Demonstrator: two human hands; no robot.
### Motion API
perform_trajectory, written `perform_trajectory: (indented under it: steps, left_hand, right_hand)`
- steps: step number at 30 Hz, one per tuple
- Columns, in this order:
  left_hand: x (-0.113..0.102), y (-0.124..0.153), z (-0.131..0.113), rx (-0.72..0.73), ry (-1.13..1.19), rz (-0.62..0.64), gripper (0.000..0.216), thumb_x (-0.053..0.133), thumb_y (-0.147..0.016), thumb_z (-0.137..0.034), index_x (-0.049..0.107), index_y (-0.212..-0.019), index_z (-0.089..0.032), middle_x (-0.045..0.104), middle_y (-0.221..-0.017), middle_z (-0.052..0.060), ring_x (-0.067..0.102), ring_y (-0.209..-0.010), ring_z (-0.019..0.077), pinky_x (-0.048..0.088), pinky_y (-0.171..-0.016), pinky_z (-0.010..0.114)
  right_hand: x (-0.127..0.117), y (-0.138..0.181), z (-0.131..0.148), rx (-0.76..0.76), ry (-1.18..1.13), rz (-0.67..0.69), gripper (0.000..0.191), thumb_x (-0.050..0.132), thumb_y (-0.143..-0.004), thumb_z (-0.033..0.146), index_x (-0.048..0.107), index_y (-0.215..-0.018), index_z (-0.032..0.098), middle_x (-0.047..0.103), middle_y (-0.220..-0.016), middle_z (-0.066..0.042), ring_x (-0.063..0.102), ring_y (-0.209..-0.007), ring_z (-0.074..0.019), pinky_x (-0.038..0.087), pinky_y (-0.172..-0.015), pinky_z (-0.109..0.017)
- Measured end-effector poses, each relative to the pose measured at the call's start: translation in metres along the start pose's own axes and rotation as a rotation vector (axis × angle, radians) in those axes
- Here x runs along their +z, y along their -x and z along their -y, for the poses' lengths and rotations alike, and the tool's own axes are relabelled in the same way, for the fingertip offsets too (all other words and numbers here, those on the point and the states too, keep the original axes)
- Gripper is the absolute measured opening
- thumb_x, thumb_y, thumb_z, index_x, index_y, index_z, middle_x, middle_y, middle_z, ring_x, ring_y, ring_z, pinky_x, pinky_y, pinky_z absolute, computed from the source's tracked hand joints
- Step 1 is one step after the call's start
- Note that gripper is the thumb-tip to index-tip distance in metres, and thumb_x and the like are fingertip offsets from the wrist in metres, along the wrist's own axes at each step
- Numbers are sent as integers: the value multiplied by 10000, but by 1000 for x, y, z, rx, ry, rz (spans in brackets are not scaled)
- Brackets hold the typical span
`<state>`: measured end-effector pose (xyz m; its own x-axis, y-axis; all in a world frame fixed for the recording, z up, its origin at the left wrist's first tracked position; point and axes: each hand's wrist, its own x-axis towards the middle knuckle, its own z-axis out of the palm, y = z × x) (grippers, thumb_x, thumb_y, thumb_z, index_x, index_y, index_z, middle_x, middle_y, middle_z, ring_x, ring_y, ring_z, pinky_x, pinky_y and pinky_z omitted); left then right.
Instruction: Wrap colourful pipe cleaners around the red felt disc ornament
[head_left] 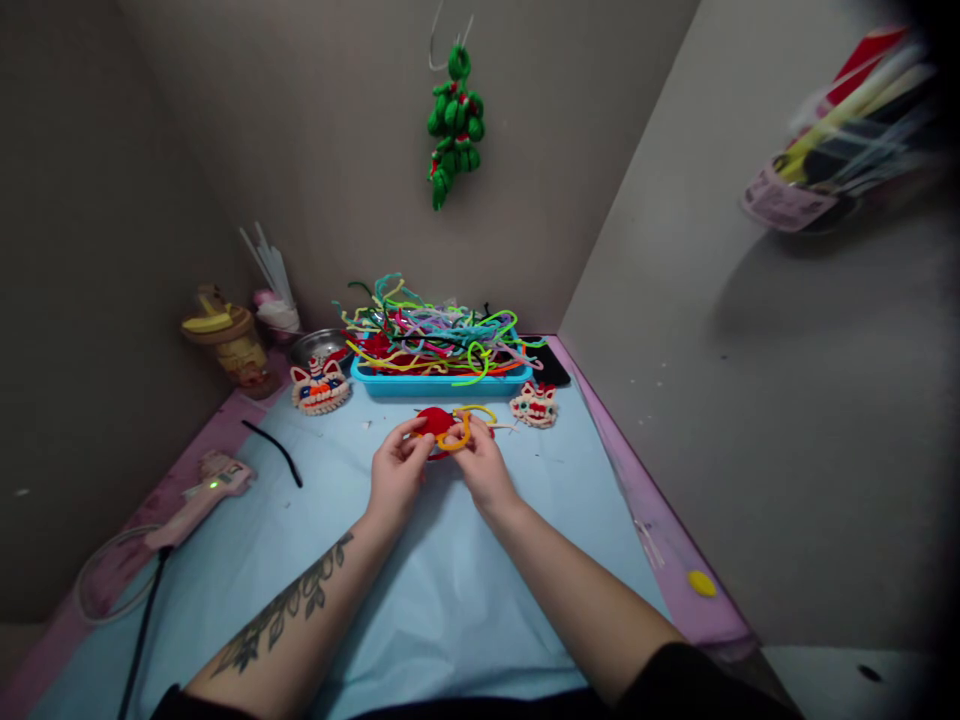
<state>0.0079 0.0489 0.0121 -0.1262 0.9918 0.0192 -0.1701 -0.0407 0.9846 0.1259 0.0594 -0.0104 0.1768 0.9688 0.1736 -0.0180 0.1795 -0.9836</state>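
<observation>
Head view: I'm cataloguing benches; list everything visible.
Red piece: one, red, centre
Curved strip: one, orange, centre
Tray: one, blue, back
Fuzzy strips: many, multicoloured, tray
Face ornaments: two, cream, near tray
Bowl: one, silver, back left
Tumbler: one, tan, back left
Sticks: several, white, back left
Glue gun: one, pink, left
Loose strip: one, black, left
Cables: two, black/white, left
Slab: one, black, back right
Hanging ornament: one, green, back wall
Holder: one, pink, right wall
Oval: one, yellow, right edge
Cover: one, light blue, table
Left hand, right hand: two, bare, centre

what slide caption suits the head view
Left fingers and right fingers hold red piece and orange strand before blue tray of colourful strands.
</observation>
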Motion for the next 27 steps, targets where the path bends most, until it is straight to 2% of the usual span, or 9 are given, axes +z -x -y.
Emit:
perform_trajectory:
  steps: [4,10,13,16,19,21,24,27]
  left_hand:
    - [1,0,-2,-3,1,-64,453,723,-672,-375,624,-1041,-130,603,-553,-22,384,-378,41,310,-376,159]
    - [2,3,1,6,-68,-51,448,699,-681,-385,638,-1038,-122,627,-595,-11,420,-400,52,332,-380,166]
    - [3,4,0,32,-84,-55,404,700,-679,-371,662,-996,-124,591,-558,-27,422,-411,53,330,-390,164]
    - [4,4,-1,38,-65,-63,390,710,-672,-358,672,-987,-130,564,-543,-42,397,-407,41,312,-393,158]
    - [5,3,-1,11,-48,-50,413,720,-663,-363,668,-998,-126,573,-550,-39,380,-399,36,292,-385,157]
    - [3,1,0,3,-35,-51,438,728,-658,-370,660,-1011,-120,575,-550,-39,380,-397,36,293,-381,156]
    - [0,-2,4,10,-21,-71,462,723,-670,-380,644,-1040,-115,567,-540,-43,379,-391,37,303,-377,155]
    - [-2,-3,5,17,-28,-59,473,717,-677,-390,637,-1053,-116,579,-549,-36,376,-382,36,312,-371,158]
  right_hand:
    - [0,8,8,-155,152,-48,259,699,-664,271,590,-893,219,476,-1274,-109,417,-1267,-241,375,-1026,-411]
    - [3,13,16,-124,140,-36,83,679,-711,287,656,-732,211,496,-1248,-85,438,-1233,-235,291,-1077,-393]
    - [1,6,13,-50,-11,-82,112,688,-686,305,654,-668,200,511,-1215,-81,462,-1186,-232,320,-1040,-372]
    - [-1,-3,6,113,-298,-115,166,728,-611,335,635,-644,202,593,-1013,-52,531,-1020,-214,392,-928,-352]
    - [-2,-10,0,277,-502,-50,231,758,-559,358,624,-665,204,591,-738,6,536,-747,-161,420,-787,-320]
    - [-2,-11,-2,301,-520,-15,240,765,-558,367,625,-658,201,584,-697,15,521,-709,-150,415,-767,-309]
    - [-3,-9,1,203,-386,-7,214,762,-581,364,657,-679,205,625,-878,-23,539,-905,-195,407,-840,-316]
    - [-2,-5,5,120,-226,-22,191,745,-604,353,685,-718,211,573,-1114,-47,482,-1100,-238,382,-916,-334]
